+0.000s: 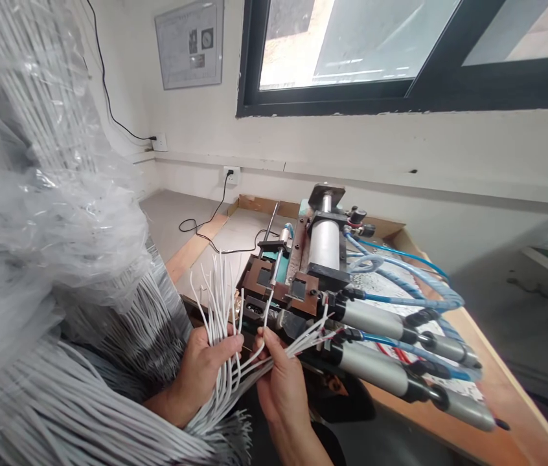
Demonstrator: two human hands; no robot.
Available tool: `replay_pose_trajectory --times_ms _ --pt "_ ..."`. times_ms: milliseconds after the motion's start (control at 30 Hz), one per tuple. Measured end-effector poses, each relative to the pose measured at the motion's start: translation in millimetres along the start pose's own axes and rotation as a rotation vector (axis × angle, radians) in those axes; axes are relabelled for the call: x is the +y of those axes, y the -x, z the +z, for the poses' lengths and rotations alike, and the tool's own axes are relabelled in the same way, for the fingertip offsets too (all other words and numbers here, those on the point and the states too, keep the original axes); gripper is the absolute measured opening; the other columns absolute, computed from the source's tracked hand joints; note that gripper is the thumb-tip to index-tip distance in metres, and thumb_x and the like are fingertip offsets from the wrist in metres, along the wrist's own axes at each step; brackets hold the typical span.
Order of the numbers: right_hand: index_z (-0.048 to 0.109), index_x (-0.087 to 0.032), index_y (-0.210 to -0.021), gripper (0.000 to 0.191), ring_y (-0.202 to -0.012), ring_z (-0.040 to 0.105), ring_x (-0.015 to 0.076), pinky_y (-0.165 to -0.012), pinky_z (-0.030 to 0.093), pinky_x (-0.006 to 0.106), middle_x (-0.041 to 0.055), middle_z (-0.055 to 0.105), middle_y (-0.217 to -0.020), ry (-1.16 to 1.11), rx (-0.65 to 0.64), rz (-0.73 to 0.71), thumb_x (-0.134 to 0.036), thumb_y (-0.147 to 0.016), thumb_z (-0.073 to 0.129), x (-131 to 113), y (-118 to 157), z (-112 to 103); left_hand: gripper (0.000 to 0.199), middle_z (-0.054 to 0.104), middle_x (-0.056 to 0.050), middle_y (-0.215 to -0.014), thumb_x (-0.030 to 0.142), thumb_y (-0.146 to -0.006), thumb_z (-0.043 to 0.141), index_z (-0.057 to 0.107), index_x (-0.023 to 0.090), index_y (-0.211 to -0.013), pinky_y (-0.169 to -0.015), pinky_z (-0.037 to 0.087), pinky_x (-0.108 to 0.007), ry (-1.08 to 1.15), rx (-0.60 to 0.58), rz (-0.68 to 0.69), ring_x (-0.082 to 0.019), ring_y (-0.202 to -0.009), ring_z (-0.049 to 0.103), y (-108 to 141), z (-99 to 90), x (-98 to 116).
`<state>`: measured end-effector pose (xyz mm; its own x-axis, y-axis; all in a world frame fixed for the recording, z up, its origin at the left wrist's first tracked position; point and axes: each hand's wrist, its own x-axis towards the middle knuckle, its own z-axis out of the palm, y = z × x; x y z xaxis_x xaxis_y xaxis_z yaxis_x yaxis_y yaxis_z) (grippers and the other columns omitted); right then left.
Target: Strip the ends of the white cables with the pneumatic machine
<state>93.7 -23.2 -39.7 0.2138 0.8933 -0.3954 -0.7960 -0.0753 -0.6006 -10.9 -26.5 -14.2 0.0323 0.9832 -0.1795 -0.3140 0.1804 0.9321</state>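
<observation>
White cables (223, 304) fan upward from my left hand (206, 362), whose fingers and thumb are closed round them. My right hand (281, 372) pinches one white cable between thumb and finger, its tip pointing up at the front of a pneumatic machine (303, 294). More white cables (310, 336) pass through my right hand and stick out to the right; a few ends show red. The machine has a large upright silver cylinder (324, 244) and two silver cylinders lying toward the right.
Large bundles of grey cables (94, 388), partly wrapped in clear plastic (60, 226), fill the left side. Blue air hoses (414, 301) curve over the wooden-edged bench (507, 388). A black cord (206, 226) runs to a wall socket (232, 175).
</observation>
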Motion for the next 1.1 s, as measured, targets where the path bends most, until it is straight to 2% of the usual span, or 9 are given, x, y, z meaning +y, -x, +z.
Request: replay_pose_trajectory --times_ms 300,567,700,767,900,1100 --pt "0.064 -0.013 -0.057 0.021 -0.042 0.038 0.0048 -0.041 0.031 0.018 -0.0055 0.047 -0.046 -0.04 -0.013 0.056 -0.025 -0.049 0.079 -0.5 -3.8 -2.3 0.014 0.052 0.004 -0.049 0.024 -0.063 0.068 0.06 0.012 -0.062 -0.049 0.035 -0.02 0.014 0.002 0.003 -0.007 -0.047 0.044 1.9 2.1 2.6" --pt "0.067 -0.014 -0.065 0.028 -0.047 0.041 0.0063 -0.045 0.033 0.018 -0.0036 0.051 -0.053 0.036 -0.039 0.051 -0.031 -0.048 0.08 1.2 -1.8 -4.7 0.016 0.056 0.003 -0.05 0.028 -0.068 0.064 0.057 0.014 -0.071 -0.047 0.04 -0.021 0.063 0.061 0.01 -0.009 -0.044 0.049 -0.5 -1.0 -3.5" --pt "0.067 -0.015 -0.064 0.025 -0.049 0.039 0.0083 -0.046 0.031 0.021 -0.002 0.05 -0.054 0.204 -0.123 -0.016 -0.035 -0.054 0.077 6.6 6.7 -20.1 0.017 0.045 0.008 -0.041 0.029 -0.067 0.065 0.056 0.015 -0.073 -0.037 0.031 -0.018 0.102 0.036 0.02 -0.005 -0.035 0.038 -4.2 -2.6 -4.8" --pt "0.067 -0.015 -0.064 0.026 -0.049 0.038 0.0087 -0.047 0.03 0.022 -0.0015 0.05 -0.053 0.293 -0.188 0.0 -0.038 -0.057 0.075 10.7 13.6 -31.4 0.02 0.04 0.009 -0.037 0.029 -0.066 0.065 0.058 0.014 -0.077 -0.034 0.026 -0.017 0.098 0.01 -0.017 -0.005 -0.032 0.033 -5.0 -4.5 -5.4" --pt "0.065 -0.015 -0.063 0.028 -0.049 0.035 0.0089 -0.048 0.028 0.022 -0.002 0.046 -0.05 0.431 -0.316 0.076 -0.042 -0.062 0.07 14.7 25.6 -50.4 0.027 0.041 0.009 -0.036 0.035 -0.068 0.062 0.061 0.013 -0.084 -0.033 0.024 -0.018 0.044 -0.034 -0.051 -0.005 -0.031 0.032 -4.4 -7.0 -7.6" --pt "0.064 -0.015 -0.063 0.029 -0.05 0.036 0.0102 -0.05 0.03 0.023 -0.0021 0.045 -0.052 0.583 -0.408 0.137 -0.044 -0.066 0.067 14.6 31.6 -66.9 0.018 0.042 0.007 -0.036 0.031 -0.068 0.061 0.057 0.014 -0.062 -0.034 0.024 -0.019 -0.018 -0.037 0.011 -0.004 -0.031 0.033 -3.8 -7.8 -8.9"
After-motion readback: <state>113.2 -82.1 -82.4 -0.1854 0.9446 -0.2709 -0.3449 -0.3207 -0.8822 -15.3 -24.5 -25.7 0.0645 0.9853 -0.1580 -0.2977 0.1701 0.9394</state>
